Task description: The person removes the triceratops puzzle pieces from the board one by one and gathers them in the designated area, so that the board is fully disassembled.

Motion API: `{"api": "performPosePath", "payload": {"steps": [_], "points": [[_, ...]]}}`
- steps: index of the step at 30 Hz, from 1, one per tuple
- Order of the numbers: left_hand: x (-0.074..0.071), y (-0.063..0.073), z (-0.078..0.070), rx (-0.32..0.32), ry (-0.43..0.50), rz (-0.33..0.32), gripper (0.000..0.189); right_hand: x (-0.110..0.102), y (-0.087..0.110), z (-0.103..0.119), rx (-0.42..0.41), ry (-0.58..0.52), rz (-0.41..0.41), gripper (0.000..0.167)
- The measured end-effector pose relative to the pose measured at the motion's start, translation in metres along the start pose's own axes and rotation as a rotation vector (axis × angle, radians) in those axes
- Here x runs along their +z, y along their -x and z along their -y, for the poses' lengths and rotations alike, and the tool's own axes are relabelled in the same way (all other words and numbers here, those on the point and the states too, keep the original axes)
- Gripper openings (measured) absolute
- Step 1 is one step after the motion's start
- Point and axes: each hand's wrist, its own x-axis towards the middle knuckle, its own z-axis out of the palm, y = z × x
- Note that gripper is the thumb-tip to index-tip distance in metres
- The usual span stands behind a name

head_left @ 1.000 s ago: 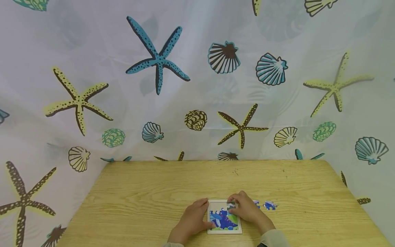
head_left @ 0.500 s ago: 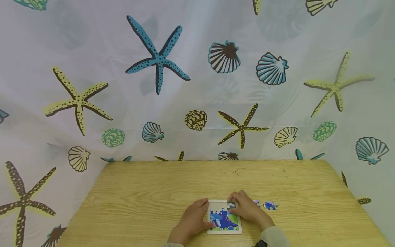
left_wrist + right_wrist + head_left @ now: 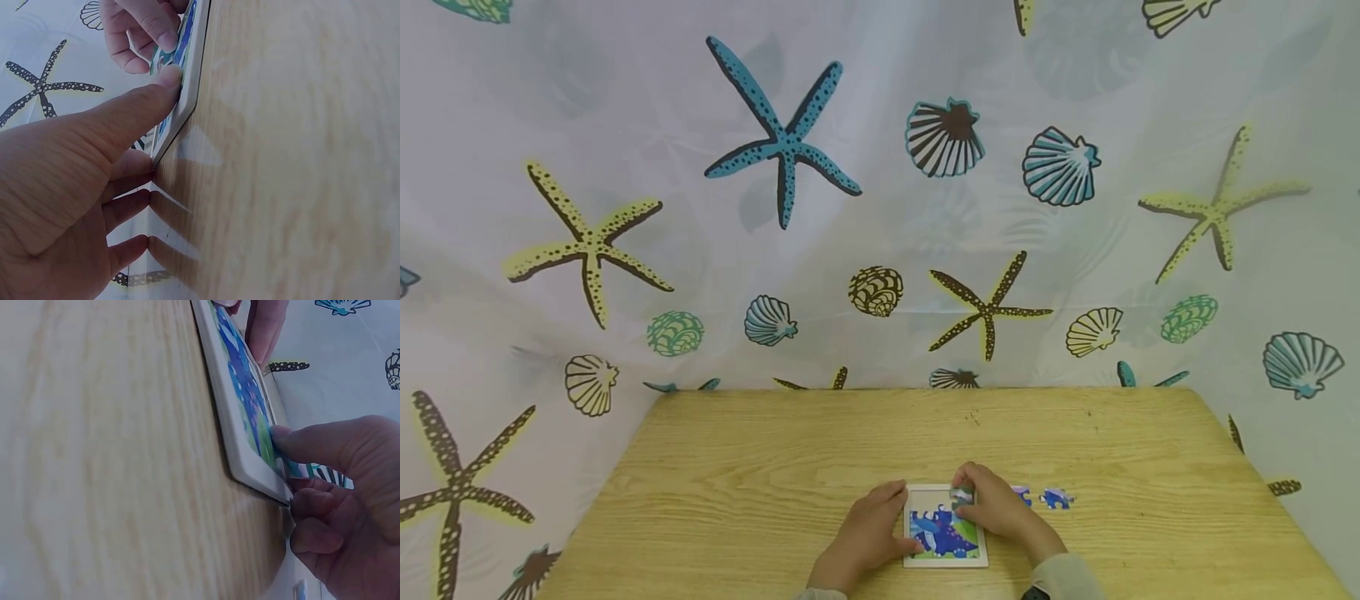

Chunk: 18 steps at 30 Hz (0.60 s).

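Observation:
A white-rimmed jigsaw puzzle tray (image 3: 946,564) lies on the table, its lower part filled with a blue dinosaur picture (image 3: 951,540). My left hand (image 3: 872,529) holds the tray's left side; its thumb rests on the picture near the lower left and the fingers lie along the outer edge. At the tray's upper right corner, my right hand (image 3: 1000,504) pinches a puzzle piece (image 3: 960,495) between thumb and fingers. In the right wrist view that piece (image 3: 303,470) is tilted at the rim, partly hidden by the thumb. Bare backing shows at the tray's upper left.
Two loose blue puzzle pieces lie right of the tray: one piece (image 3: 1057,498) in plain sight, the other piece (image 3: 1022,495) partly behind the right hand. The wood-grain table (image 3: 760,467) meets a pale curtain (image 3: 880,208) printed with starfish and shells at its back and sides.
The piece in my right hand has tilted a little, and its face looks lighter. The right hand has shifted very slightly; left hand and tray stay put.

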Motion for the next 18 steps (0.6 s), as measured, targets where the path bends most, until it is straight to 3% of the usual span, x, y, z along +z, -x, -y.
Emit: {"api": "performPosePath", "payload": {"steps": [4,9,15,18], "points": [[-0.001,0.000,-0.001,0.002,-0.008,0.001,0.081,0.003,-0.001,-0.001,0.050,-0.025,-0.025,0.023],[0.000,-0.001,-0.001,0.007,-0.009,-0.003,0.082,0.004,0.002,-0.002,0.079,-0.102,-0.126,0.012],[0.003,0.000,0.001,0.002,0.002,0.001,0.083,-0.007,0.010,-0.006,0.078,-0.175,-0.267,0.007],[0.003,0.000,0.001,0.001,0.012,0.004,0.083,-0.018,0.015,-0.009,0.105,-0.210,-0.290,0.008]]}}
